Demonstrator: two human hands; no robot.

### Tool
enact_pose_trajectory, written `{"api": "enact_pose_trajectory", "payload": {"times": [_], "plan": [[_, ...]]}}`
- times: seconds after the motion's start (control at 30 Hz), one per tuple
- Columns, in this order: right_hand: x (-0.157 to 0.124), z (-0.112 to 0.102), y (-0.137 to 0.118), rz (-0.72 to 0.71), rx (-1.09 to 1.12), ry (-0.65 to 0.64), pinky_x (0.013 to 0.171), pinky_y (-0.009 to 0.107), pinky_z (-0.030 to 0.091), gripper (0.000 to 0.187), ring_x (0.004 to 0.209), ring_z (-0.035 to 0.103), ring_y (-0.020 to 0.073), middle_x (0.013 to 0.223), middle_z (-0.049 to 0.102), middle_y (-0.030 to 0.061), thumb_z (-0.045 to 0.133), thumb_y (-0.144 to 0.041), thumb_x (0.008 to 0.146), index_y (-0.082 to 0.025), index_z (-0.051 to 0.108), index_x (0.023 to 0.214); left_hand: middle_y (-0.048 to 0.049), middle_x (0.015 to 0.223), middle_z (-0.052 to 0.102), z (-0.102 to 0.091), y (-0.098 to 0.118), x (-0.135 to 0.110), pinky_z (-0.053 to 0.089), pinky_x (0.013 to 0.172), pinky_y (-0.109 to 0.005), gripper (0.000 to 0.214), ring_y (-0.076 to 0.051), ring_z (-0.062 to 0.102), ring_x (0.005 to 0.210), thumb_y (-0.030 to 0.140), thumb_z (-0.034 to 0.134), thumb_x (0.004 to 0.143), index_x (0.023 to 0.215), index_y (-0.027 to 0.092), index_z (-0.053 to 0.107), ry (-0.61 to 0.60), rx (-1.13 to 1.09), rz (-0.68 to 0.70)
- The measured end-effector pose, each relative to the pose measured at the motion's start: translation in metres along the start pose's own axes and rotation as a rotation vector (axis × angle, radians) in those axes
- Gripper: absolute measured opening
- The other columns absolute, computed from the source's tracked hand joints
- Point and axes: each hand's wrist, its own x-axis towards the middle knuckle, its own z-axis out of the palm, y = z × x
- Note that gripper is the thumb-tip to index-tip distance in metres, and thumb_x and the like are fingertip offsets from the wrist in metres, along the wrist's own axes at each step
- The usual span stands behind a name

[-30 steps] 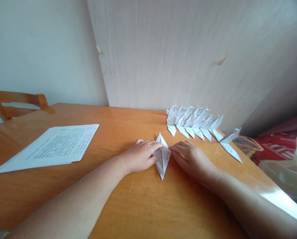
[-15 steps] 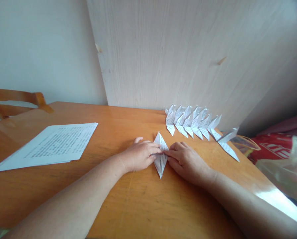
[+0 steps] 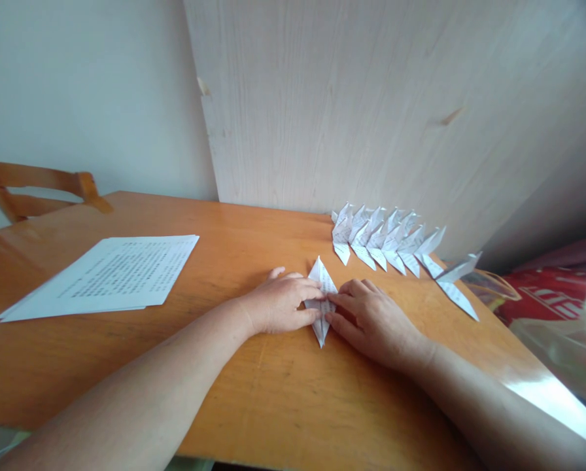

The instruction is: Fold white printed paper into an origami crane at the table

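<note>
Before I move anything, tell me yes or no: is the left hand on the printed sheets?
No, the left hand is on the folded paper, and the printed sheets lie apart, farther left.

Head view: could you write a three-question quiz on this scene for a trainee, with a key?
1. True or false: the left hand and the right hand both touch the diamond-shaped paper.
2. What lies flat on the left of the table? A) a cup; B) printed sheets; C) scissors.
3. Fill in: the grouped folded papers stand nearer the ____ hand.

Key: 1. True; 2. B; 3. right.
</note>
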Motion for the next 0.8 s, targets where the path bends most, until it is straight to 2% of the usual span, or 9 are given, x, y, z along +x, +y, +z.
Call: {"api": "enact_pose_trajectory", "payload": {"times": [0.4, 0.8], "plan": [[-0.0007, 0.0005, 0.0008, -0.012, -0.002, -0.001, 0.083, 0.039, 0.046, 0.027, 0.093, 0.055, 0.0252, 0.098, 0.061, 0.0093, 0.056, -0.039, 0.095, -0.026, 0.067, 0.116, 0.0007, 0.127, 0.066, -0.0015, 0.0030, -0.0011, 0.030, 0.102, -0.048, 0.031, -0.027, 0.055, 0.119, 0.041, 0.058, 0.091, 0.120, 0.037, 0.063, 0.015, -0.007, 0.004], [-0.0008, -0.0013, 0.0010, -0.007, -0.006, -0.015, 0.082, 0.040, 0.046, 0.030, 0.093, 0.056, 0.0257, 0.099, 0.061, 0.0098, 0.057, -0.041, 0.094, -0.026, 0.067, 0.118, 0.0001, 0.139, 0.058, -0.0075, 0.0065, -0.0029, 0.022, 0.110, -0.058, 0.040, -0.031, 0.049, 0.127, 0.046, 0.063, 0.085, 0.124, 0.036, 0.060, -0.032, -0.065, -0.013]]}}
